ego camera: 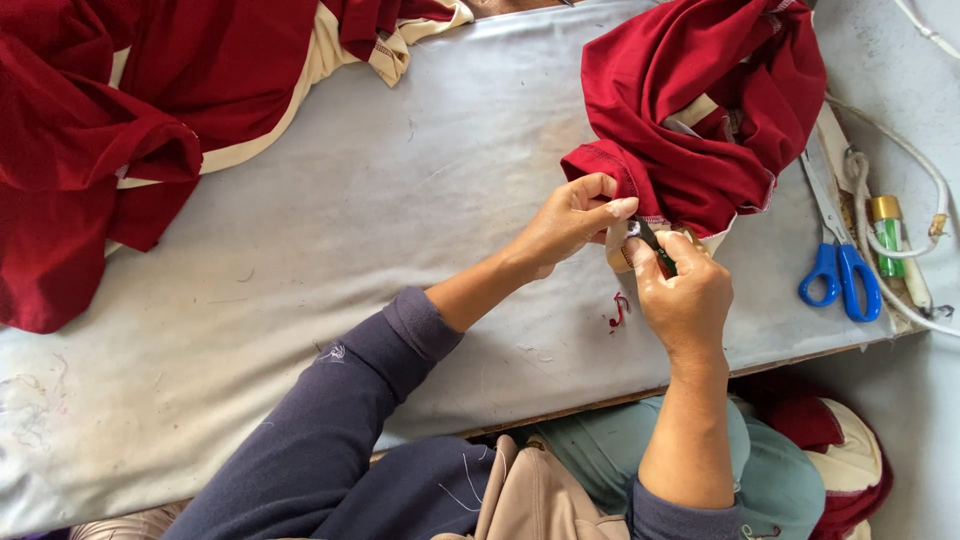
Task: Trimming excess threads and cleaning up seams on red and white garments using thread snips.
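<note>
Right hand (683,295): my fingers closed round a small dark snipper (655,245), tip at the garment's edge. Left hand (572,217): my fingers pinched together on the cream hem of the red garment (700,100), which is bunched just beyond both hands. Red thread scraps (618,311) on the table (400,200), beside my right wrist. Blue scissors (838,262) to the right. More red cloth (110,130) far left.

dark red garment (700,110), blue-handled scissors (840,275)
</note>
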